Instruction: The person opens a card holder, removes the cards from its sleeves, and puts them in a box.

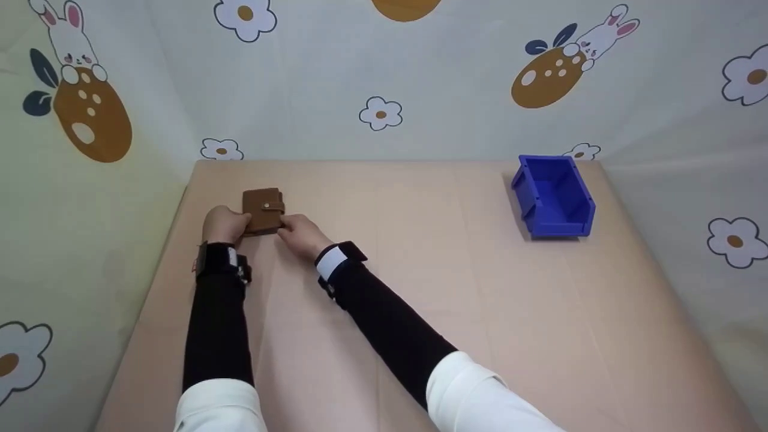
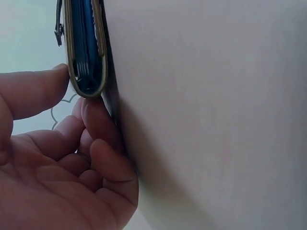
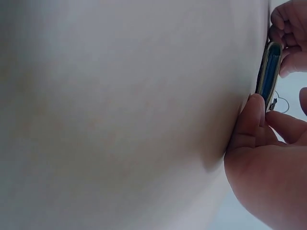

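We see the brown wallet (image 1: 257,213) lying on the desk (image 1: 432,312), well to the left of the blue bin (image 1: 557,225), with its strap (image 1: 273,206) on the side towards the bin. We have the left grip (image 1: 224,224) pinching the wallet's edge farthest from the bin, thumb against the cover, while the right grip (image 1: 305,237) pinches the edge nearest the bin. From the left wrist we make out blue layers between the covers, and behind the bin we see a wall covering (image 1: 456,90) printed with flowers and rabbits
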`<control>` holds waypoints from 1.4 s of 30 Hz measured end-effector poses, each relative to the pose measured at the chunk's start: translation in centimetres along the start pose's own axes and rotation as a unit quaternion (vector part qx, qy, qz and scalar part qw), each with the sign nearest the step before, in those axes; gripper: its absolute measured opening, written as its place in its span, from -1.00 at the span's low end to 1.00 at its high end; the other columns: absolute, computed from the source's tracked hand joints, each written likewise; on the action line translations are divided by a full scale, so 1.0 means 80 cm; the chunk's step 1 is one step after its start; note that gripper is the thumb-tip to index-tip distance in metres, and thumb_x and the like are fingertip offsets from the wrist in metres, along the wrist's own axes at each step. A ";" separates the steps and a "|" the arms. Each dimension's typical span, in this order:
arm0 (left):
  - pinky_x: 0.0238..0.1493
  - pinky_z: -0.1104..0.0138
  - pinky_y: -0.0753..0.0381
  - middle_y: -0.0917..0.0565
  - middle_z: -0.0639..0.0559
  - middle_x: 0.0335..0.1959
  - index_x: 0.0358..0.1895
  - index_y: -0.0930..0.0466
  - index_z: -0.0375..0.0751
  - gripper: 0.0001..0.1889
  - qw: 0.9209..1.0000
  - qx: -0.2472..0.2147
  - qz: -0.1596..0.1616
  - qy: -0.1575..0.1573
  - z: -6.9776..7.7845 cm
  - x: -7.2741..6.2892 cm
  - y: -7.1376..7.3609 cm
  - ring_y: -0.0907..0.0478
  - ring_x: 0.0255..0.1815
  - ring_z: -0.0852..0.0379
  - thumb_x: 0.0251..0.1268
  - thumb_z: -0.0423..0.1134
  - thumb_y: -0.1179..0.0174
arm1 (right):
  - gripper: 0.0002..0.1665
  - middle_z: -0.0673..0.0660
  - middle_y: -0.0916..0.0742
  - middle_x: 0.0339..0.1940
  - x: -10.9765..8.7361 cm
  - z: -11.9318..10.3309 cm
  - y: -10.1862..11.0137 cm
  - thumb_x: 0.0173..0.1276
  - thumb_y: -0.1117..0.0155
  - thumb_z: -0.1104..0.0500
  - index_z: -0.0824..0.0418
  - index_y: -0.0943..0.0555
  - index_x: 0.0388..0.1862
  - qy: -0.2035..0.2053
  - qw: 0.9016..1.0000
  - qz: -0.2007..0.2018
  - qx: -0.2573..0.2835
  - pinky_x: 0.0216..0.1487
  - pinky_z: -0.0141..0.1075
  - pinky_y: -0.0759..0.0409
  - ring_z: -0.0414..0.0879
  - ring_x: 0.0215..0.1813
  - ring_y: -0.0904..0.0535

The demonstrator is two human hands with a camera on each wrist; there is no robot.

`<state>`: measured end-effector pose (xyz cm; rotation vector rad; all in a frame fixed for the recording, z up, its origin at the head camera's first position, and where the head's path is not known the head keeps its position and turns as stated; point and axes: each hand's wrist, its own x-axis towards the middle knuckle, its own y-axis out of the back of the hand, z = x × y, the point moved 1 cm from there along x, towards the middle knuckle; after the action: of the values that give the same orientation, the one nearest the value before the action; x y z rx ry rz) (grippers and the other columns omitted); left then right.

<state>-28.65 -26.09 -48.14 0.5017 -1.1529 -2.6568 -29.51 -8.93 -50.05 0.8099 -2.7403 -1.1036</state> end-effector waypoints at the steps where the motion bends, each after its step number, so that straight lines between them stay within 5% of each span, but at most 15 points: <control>1: -0.09 0.11 -0.45 -0.57 -0.30 -0.19 -0.12 -0.56 -0.59 -0.60 1.000 0.002 0.005 -0.004 -0.001 0.000 0.001 -0.45 -0.20 -0.14 0.39 -0.17 -0.10 | -0.50 0.22 -0.49 0.40 -0.001 0.000 0.000 0.56 0.01 0.23 0.34 -0.37 0.42 -0.001 1.000 0.000 0.006 0.36 -0.43 -0.20 -0.06 0.43 -0.34; 5: -0.26 0.20 -0.40 -0.51 -0.10 -0.47 -0.46 -0.52 -0.37 -0.68 1.000 -0.009 0.013 -0.019 -0.002 0.000 0.002 -0.42 -0.35 -0.06 0.39 -0.18 -0.10 | -0.51 0.20 -0.52 0.36 -0.002 -0.001 0.000 0.55 0.00 0.26 0.34 -0.40 0.40 0.005 1.000 0.011 0.007 0.33 -0.45 -0.24 -0.09 0.39 -0.39; 8: -0.32 0.26 -0.37 -0.47 -0.02 -0.55 -0.53 -0.45 -0.28 -0.68 0.999 -0.027 0.006 -0.019 -0.003 0.001 0.001 -0.41 -0.39 -0.02 0.40 -0.19 -0.08 | -0.53 0.19 -0.56 0.33 -0.002 -0.002 -0.001 0.53 -0.01 0.27 0.34 -0.44 0.37 0.008 1.000 0.024 -0.009 0.31 -0.45 -0.27 -0.09 0.36 -0.43; 12: -0.14 0.21 -0.46 -0.61 -0.22 -0.24 -0.23 -0.59 -0.51 -0.65 0.999 -0.052 -0.008 -0.007 -0.003 0.000 -0.004 -0.48 -0.18 -0.07 0.44 -0.18 -0.06 | -0.57 0.17 -0.61 0.27 -0.003 -0.001 -0.001 0.54 -0.04 0.21 0.31 -0.51 0.31 -0.018 0.998 0.051 -0.015 0.30 -0.42 -0.31 -0.08 0.33 -0.47; 15: 0.11 0.12 -0.46 -0.55 -0.36 0.10 0.11 -0.52 -0.57 -0.55 0.997 -0.073 -0.023 0.005 0.001 -0.002 -0.008 -0.46 0.07 -0.14 0.47 -0.17 -0.04 | -0.62 0.13 -0.66 0.19 -0.005 0.002 0.001 0.53 -0.08 0.16 0.26 -0.57 0.23 -0.046 0.996 0.077 -0.001 0.24 -0.41 -0.37 -0.10 0.27 -0.52; 18: 0.20 0.09 -0.42 -0.49 -0.36 0.20 0.23 -0.43 -0.54 -0.51 0.995 -0.093 -0.037 0.021 0.007 -0.005 -0.011 -0.42 0.17 -0.15 0.48 -0.15 -0.04 | -0.68 0.09 -0.71 0.05 -0.007 0.007 0.008 0.51 -0.13 0.13 0.23 -0.61 0.13 -0.064 0.993 0.100 0.023 0.13 -0.41 -0.43 -0.13 0.13 -0.58; 23: 0.07 0.20 -0.44 -0.50 -0.29 0.15 0.22 -0.45 -0.51 -0.51 0.992 -0.117 -0.040 0.017 0.018 -0.012 -0.015 -0.42 0.09 -0.08 0.49 -0.12 -0.05 | -0.78 0.05 -0.71 -0.26 -0.012 0.018 0.027 0.50 -0.17 0.11 0.22 -0.58 -0.02 -0.067 0.988 0.115 0.083 -0.14 -0.39 -0.49 -0.16 -0.24 -0.65; 30: 0.16 0.17 -0.40 -0.51 -0.28 0.16 0.19 -0.47 -0.49 -0.55 0.986 -0.159 -0.044 0.003 0.048 -0.029 -0.032 -0.41 0.15 -0.08 0.49 -0.15 -0.06 | -0.79 0.02 -0.65 -0.25 -0.028 0.041 0.061 0.47 -0.22 0.08 0.21 -0.55 -0.11 -0.054 0.986 0.130 0.088 -0.16 -0.42 -0.46 -0.19 -0.21 -0.55; 42: 0.02 0.20 -0.52 -0.62 -0.32 -0.05 0.05 -0.51 -0.53 -0.64 0.976 -0.204 -0.013 -0.068 0.111 -0.065 -0.096 -0.56 -0.05 -0.07 0.42 -0.23 -0.15 | -0.81 0.07 -0.64 -0.33 -0.085 0.084 0.131 0.45 -0.24 0.14 0.25 -0.52 -0.17 -0.049 0.983 0.151 0.089 -0.31 -0.35 -0.53 -0.16 -0.36 -0.57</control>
<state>-27.63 -13.36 -46.94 0.2656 -0.5981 -2.8778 -30.06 4.96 -47.22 0.3440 -2.9456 -0.8684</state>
